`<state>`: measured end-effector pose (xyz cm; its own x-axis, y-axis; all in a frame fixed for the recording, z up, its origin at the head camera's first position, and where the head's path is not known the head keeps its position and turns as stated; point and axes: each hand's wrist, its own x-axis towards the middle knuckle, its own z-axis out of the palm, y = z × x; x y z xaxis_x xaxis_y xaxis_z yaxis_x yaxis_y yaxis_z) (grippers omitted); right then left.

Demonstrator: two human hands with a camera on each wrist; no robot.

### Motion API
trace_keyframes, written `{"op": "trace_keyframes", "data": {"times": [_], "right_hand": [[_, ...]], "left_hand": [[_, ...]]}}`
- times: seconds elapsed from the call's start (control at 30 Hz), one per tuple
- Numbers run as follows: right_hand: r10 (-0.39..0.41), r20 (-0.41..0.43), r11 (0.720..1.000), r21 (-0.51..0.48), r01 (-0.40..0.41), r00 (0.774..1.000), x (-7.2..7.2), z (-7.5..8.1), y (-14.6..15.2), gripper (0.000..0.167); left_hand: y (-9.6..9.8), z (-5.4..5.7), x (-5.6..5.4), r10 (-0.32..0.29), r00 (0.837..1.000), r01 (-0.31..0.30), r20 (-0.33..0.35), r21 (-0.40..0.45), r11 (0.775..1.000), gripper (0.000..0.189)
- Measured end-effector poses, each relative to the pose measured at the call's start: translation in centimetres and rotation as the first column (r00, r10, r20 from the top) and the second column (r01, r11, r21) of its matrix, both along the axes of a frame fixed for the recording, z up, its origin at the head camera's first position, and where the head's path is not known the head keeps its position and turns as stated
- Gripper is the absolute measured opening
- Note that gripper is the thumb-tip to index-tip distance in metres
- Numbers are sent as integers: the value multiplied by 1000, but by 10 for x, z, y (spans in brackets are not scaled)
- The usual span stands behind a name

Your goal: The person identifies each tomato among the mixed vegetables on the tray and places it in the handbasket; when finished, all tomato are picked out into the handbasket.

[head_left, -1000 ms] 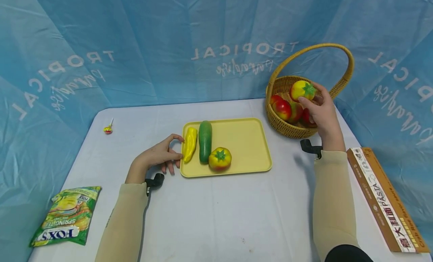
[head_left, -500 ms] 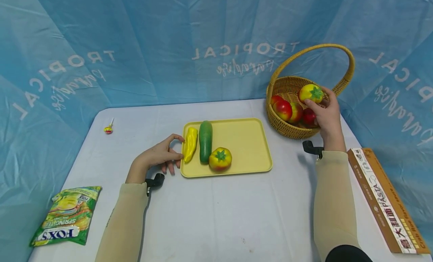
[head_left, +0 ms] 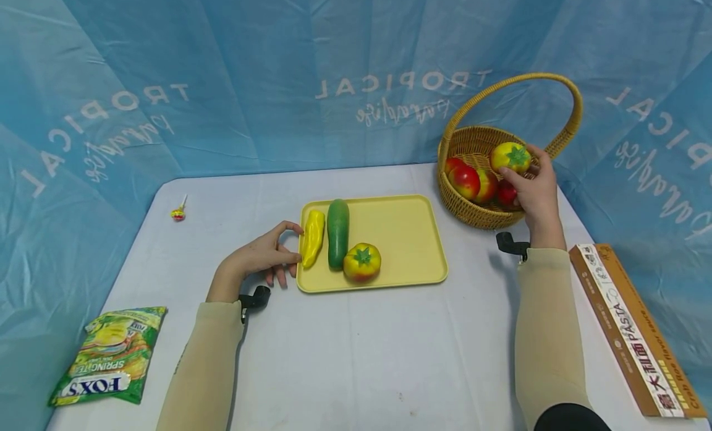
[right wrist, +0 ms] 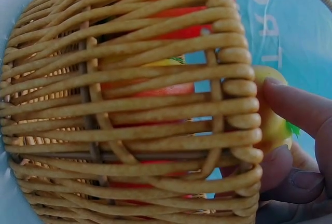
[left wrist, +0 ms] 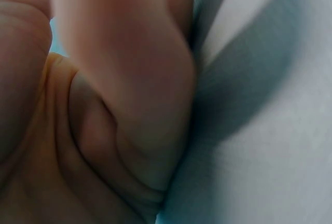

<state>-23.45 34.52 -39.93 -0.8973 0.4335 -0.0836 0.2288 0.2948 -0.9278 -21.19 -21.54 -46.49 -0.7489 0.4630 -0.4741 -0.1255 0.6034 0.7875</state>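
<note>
My right hand [head_left: 536, 187] grips a yellow fruit with a green star-shaped cap [head_left: 510, 157] over the wicker basket [head_left: 473, 214]. Its thumb and fingertips press the fruit's sides, beside the basket rim in the right wrist view. Red and red-green fruits [head_left: 464, 180] lie inside the basket. My left hand [head_left: 261, 251] touches the left edge of the yellow tray [head_left: 400, 233], with thumb and forefinger tips apart at the rim. On the tray rest a long yellow pepper [head_left: 313, 238], a green cucumber [head_left: 337, 233] and another capped yellow-red fruit [head_left: 362, 261]. The left wrist view shows mostly bent fingers [left wrist: 129, 68].
A green Fox's packet [head_left: 108, 354] lies at the left front, and a lollipop [head_left: 178, 212] at the back left. Along the right table edge is a long brown pasta box [head_left: 636, 329]. The basket's tall handle [head_left: 534, 76] arches above its opening; blue printed cloth hangs behind.
With the capped fruit held, my right hand has shifted slightly right and down over the basket, then stayed nearly still. My left hand and the tray stay in place.
</note>
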Motion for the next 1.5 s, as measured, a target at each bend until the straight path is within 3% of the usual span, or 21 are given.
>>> {"op": "trace_keyframes", "data": {"times": [0.9, 1.13, 1.5], "right_hand": [[-17, -38, 1000, -21, 16, 999, 2, 2, 1, 71], [9, -97, 998, -65, -15, 995, 6, 14, -1, 70], [67, -208, 983, -154, -100, 976, 25, 42, -17, 72]], "left_hand": [[0, 0, 1, 6, 1000, -6, 7, 6, 1000, 70], [0, 0, 0, 10, 1000, -10, 11, 4, 1000, 69], [-1, -1, -1, 4, 1000, -4, 12, 4, 1000, 69]]}}
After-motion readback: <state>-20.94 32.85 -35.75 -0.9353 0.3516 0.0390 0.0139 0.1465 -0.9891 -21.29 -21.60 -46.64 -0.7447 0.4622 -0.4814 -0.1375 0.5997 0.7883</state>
